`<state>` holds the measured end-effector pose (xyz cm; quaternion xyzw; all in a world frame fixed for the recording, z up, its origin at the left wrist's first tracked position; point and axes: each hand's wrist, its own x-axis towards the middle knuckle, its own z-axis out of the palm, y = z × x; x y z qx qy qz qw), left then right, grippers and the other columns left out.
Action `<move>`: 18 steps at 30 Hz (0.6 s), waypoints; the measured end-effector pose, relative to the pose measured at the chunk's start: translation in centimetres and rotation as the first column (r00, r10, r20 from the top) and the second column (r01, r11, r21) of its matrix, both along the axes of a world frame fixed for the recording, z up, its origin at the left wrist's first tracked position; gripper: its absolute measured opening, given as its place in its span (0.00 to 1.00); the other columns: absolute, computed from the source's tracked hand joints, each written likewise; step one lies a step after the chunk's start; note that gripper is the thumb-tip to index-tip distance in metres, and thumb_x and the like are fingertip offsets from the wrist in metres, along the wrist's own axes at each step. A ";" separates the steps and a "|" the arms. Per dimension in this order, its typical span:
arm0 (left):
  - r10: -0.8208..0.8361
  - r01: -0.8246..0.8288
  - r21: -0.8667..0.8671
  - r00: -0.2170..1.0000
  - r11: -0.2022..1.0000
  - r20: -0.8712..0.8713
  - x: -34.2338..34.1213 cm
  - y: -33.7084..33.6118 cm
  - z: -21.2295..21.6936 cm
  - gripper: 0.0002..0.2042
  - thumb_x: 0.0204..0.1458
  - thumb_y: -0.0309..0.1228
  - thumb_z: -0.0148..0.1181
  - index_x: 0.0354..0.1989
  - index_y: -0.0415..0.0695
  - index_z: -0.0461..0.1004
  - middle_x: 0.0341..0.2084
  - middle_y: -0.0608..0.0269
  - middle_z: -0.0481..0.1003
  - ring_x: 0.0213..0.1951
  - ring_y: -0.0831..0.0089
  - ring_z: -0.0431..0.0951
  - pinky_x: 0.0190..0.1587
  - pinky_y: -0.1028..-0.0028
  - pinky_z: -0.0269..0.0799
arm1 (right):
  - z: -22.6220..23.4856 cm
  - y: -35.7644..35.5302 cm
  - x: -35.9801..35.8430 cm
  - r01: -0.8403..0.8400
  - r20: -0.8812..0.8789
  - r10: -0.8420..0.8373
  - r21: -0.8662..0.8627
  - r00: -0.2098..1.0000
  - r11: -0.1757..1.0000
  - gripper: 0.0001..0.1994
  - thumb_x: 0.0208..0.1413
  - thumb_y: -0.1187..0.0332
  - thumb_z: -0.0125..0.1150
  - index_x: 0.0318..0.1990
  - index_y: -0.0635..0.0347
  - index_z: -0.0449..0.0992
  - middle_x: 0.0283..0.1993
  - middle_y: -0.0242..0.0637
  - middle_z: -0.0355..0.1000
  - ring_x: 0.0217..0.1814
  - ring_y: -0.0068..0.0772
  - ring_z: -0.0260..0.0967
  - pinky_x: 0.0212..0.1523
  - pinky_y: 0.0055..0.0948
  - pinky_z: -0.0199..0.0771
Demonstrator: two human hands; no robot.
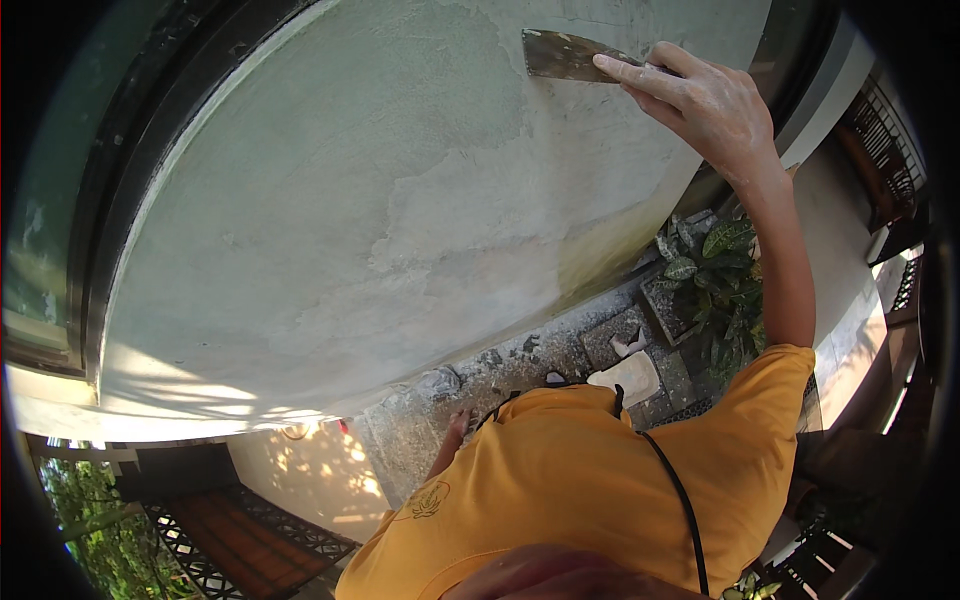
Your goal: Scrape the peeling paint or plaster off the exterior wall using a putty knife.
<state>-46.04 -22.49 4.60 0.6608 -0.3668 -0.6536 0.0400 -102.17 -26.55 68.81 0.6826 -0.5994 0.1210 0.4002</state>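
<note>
My right hand (722, 112), dusted with white powder, is raised at the upper right and closed round a wide metal putty knife (572, 57). Its smeared blade lies against the wall (300, 200) and points left. A greener, rough-edged patch of coating covers the wall left of the blade, while paler plaster shows below and around it. Down beside my body hangs my left hand (460, 421), small in the picture and partly hidden by the yellow shirt. How its fingers are set cannot be made out.
A leafy potted plant (718, 262) stands at the wall's foot on the right. Near my feet, a whitish tray-like thing (628, 378) rests on rough stone paving (400, 435). Dark frames (128, 110) border the wall. A brown bench-like piece (240, 540) is at lower left.
</note>
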 end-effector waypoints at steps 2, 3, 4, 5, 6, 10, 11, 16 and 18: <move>0.051 -0.052 0.018 0.998 0.999 0.037 0.0 0.4 -0.6 0.17 0.55 0.42 0.51 0.48 0.46 0.70 0.39 0.64 0.76 0.39 0.69 0.75 0.42 0.66 0.68 | 0.1 -0.2 0.8 -0.028 -0.009 0.028 -0.023 1.000 0.999 0.22 0.54 0.62 0.56 0.56 0.24 0.66 0.29 0.24 0.66 0.28 0.27 0.69 0.25 0.28 0.72; 0.053 -0.054 0.017 0.998 0.998 0.034 -0.2 0.5 -0.3 0.17 0.55 0.42 0.51 0.48 0.46 0.70 0.39 0.64 0.76 0.39 0.69 0.75 0.42 0.66 0.68 | 0.2 -0.1 0.8 -0.030 -0.011 0.030 -0.024 0.999 0.999 0.22 0.54 0.62 0.56 0.56 0.24 0.66 0.29 0.24 0.66 0.28 0.27 0.69 0.25 0.28 0.72; 0.023 -0.023 0.009 1.000 1.000 0.004 -0.5 0.2 0.7 0.17 0.55 0.42 0.51 0.48 0.46 0.70 0.39 0.64 0.76 0.39 0.69 0.75 0.41 0.66 0.69 | 0.2 0.0 0.4 -0.009 -0.002 0.009 -0.012 1.000 1.000 0.22 0.54 0.62 0.56 0.56 0.24 0.66 0.29 0.24 0.66 0.28 0.27 0.70 0.25 0.28 0.72; -0.005 0.005 0.000 1.000 1.000 -0.024 -0.7 0.0 1.7 0.17 0.55 0.42 0.51 0.48 0.46 0.70 0.39 0.64 0.76 0.39 0.69 0.75 0.41 0.66 0.69 | 0.1 0.0 0.2 0.011 0.009 -0.011 0.000 1.000 1.000 0.22 0.54 0.62 0.56 0.56 0.24 0.66 0.29 0.24 0.66 0.28 0.27 0.70 0.25 0.28 0.72; -0.009 0.009 -0.003 1.000 1.000 -0.024 -1.0 -0.3 2.6 0.17 0.55 0.42 0.51 0.48 0.46 0.70 0.39 0.64 0.76 0.39 0.69 0.75 0.41 0.66 0.69 | 0.0 -0.2 0.2 0.015 0.009 -0.015 -0.004 1.000 1.000 0.22 0.54 0.62 0.56 0.56 0.24 0.66 0.29 0.24 0.66 0.28 0.27 0.70 0.25 0.28 0.72; 0.007 -0.007 -0.018 1.000 1.000 0.015 -1.0 0.7 2.5 0.16 0.55 0.43 0.51 0.46 0.47 0.71 0.37 0.66 0.76 0.37 0.70 0.75 0.39 0.67 0.69 | 0.2 -0.4 1.1 -0.010 0.001 0.010 -0.008 1.000 1.000 0.21 0.54 0.62 0.56 0.56 0.24 0.67 0.30 0.24 0.66 0.28 0.27 0.70 0.25 0.28 0.72; 0.032 -0.032 -0.007 0.999 0.999 0.017 -0.6 0.7 1.9 0.16 0.55 0.43 0.51 0.45 0.48 0.71 0.37 0.66 0.76 0.37 0.70 0.76 0.39 0.68 0.69 | 0.3 -0.6 1.4 -0.026 -0.002 0.026 -0.010 1.000 1.000 0.21 0.54 0.62 0.56 0.56 0.24 0.67 0.30 0.24 0.66 0.28 0.27 0.70 0.25 0.28 0.73; 0.015 -0.014 -0.059 1.000 0.998 0.022 -0.8 0.9 2.9 0.15 0.54 0.43 0.52 0.45 0.48 0.72 0.37 0.67 0.76 0.36 0.71 0.75 0.38 0.68 0.69 | 0.3 -0.2 0.9 0.003 0.012 -0.004 0.005 1.000 1.000 0.22 0.54 0.62 0.56 0.57 0.23 0.66 0.30 0.24 0.67 0.29 0.27 0.70 0.27 0.27 0.73; 0.035 -0.033 -0.063 0.999 0.997 0.016 -0.8 1.2 3.1 0.15 0.54 0.43 0.52 0.44 0.48 0.72 0.37 0.66 0.76 0.37 0.71 0.75 0.38 0.68 0.69 | 0.4 -0.1 0.8 -0.003 0.004 0.003 -0.007 1.000 1.000 0.23 0.54 0.62 0.56 0.57 0.23 0.65 0.31 0.24 0.67 0.29 0.27 0.70 0.27 0.27 0.73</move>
